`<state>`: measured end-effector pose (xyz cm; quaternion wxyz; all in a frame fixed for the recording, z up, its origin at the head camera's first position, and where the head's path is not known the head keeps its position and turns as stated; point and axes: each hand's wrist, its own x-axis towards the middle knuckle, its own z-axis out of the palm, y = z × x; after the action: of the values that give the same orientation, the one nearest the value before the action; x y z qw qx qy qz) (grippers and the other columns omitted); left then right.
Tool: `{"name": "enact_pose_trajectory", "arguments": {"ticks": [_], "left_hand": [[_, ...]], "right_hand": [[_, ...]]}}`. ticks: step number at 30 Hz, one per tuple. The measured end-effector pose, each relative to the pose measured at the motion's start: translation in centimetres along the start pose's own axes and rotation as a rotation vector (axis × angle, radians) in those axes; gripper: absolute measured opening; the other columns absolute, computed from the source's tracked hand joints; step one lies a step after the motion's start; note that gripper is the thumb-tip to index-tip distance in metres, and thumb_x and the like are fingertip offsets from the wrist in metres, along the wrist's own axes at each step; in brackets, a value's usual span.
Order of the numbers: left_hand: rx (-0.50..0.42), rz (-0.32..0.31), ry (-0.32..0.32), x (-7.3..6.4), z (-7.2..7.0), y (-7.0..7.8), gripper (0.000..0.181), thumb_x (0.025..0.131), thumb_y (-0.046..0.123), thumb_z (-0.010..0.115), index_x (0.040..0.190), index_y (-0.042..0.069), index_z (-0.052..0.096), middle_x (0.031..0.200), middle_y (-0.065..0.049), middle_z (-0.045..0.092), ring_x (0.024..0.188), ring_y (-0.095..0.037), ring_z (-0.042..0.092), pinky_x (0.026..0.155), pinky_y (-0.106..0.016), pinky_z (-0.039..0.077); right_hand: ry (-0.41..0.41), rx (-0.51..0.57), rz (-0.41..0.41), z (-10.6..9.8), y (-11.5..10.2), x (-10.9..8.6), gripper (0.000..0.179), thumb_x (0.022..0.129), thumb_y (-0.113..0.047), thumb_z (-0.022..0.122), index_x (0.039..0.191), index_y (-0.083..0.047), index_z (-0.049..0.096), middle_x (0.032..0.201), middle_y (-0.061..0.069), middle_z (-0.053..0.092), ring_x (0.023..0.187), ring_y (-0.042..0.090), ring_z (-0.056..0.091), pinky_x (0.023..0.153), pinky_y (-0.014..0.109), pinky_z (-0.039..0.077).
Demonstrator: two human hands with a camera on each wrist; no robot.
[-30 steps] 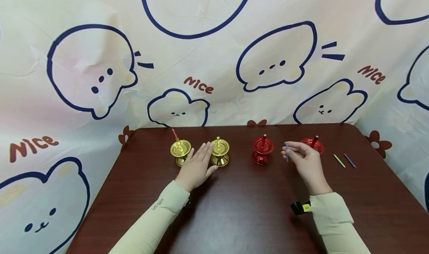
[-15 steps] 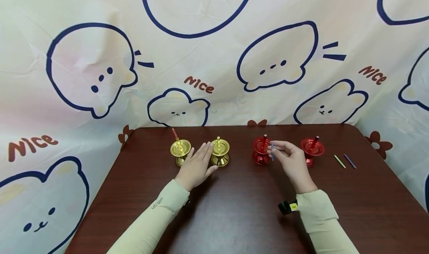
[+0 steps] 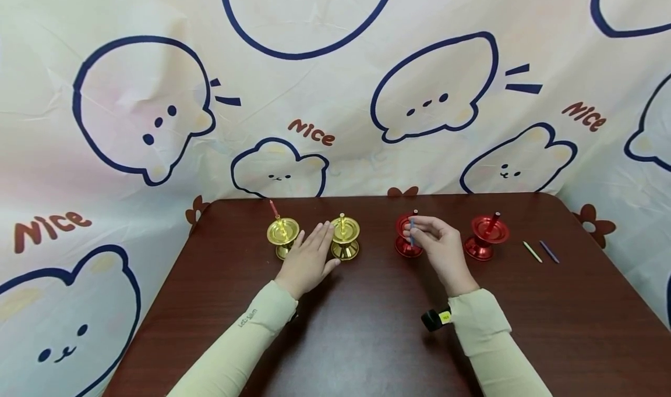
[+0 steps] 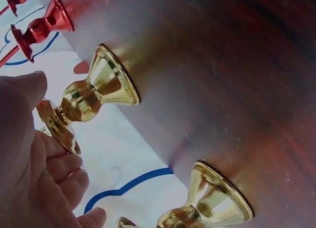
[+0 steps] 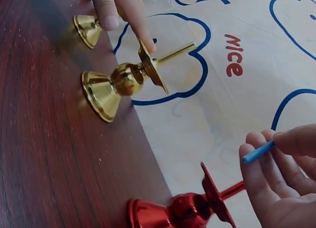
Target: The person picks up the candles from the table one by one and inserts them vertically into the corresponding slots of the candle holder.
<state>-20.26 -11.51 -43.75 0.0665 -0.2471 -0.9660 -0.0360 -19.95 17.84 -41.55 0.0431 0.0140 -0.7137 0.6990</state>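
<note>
My right hand (image 3: 421, 230) pinches a thin blue candle (image 3: 412, 233) right in front of the left red holder (image 3: 403, 241), which has a red candle in it. In the right wrist view the blue candle (image 5: 257, 152) sits between thumb and fingers just above that red holder (image 5: 182, 210). My left hand (image 3: 313, 243) lies flat and open on the table between two gold holders, one to its left (image 3: 283, 235) and one to its right (image 3: 345, 234). The right gold holder (image 4: 94, 97) stands close to my left hand's fingers (image 4: 44, 164).
A second red holder (image 3: 487, 234) with a red candle stands to the right. A yellow-green stick (image 3: 532, 251) and a purple stick (image 3: 548, 251) lie loose near the right edge of the dark wooden table (image 3: 367, 327). A printed cloth backdrop hangs behind.
My right hand carried the blue candle leftward from the right red holder to the left red holder. The left hand has stayed still.
</note>
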Motion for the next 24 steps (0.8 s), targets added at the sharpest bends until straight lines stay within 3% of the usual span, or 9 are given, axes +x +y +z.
{"name": "enact_pose_trajectory", "arguments": {"ticks": [6, 16, 24], "left_hand": [[0.004, 0.003, -0.012, -0.1, 0.0, 0.1, 0.076, 0.102, 0.045, 0.057, 0.158, 0.0, 0.031, 0.163, -0.016, 0.032, 0.151, -0.029, 0.029, 0.119, -0.055, 0.027], [0.003, 0.0, -0.018, -0.1, -0.4, -0.1, 0.074, 0.103, 0.042, 0.058, 0.158, 0.0, 0.031, 0.163, -0.017, 0.032, 0.151, -0.029, 0.029, 0.118, -0.054, 0.029], [-0.007, -0.013, -0.022, 0.0, -0.2, 0.0, 0.073, 0.103, 0.041, 0.057, 0.158, 0.001, 0.03, 0.163, -0.016, 0.031, 0.151, -0.029, 0.029, 0.119, -0.054, 0.028]], "right_hand": [[-0.002, 0.045, 0.003, 0.8, 0.3, 0.3, 0.035, 0.099, -0.007, 0.066, 0.132, 0.004, 0.062, 0.116, 0.015, 0.071, 0.095, 0.013, 0.074, 0.087, 0.027, 0.056], [-0.017, 0.088, -0.035, 2.4, 0.5, 0.7, 0.031, 0.098, -0.006, 0.067, 0.128, 0.001, 0.065, 0.123, 0.028, 0.066, 0.103, 0.026, 0.073, 0.089, 0.03, 0.056], [-0.002, 0.057, -0.075, 3.8, 0.6, 0.8, 0.027, 0.098, -0.005, 0.067, 0.125, 0.001, 0.066, 0.116, 0.022, 0.07, 0.101, 0.024, 0.074, 0.088, 0.027, 0.057]]}}
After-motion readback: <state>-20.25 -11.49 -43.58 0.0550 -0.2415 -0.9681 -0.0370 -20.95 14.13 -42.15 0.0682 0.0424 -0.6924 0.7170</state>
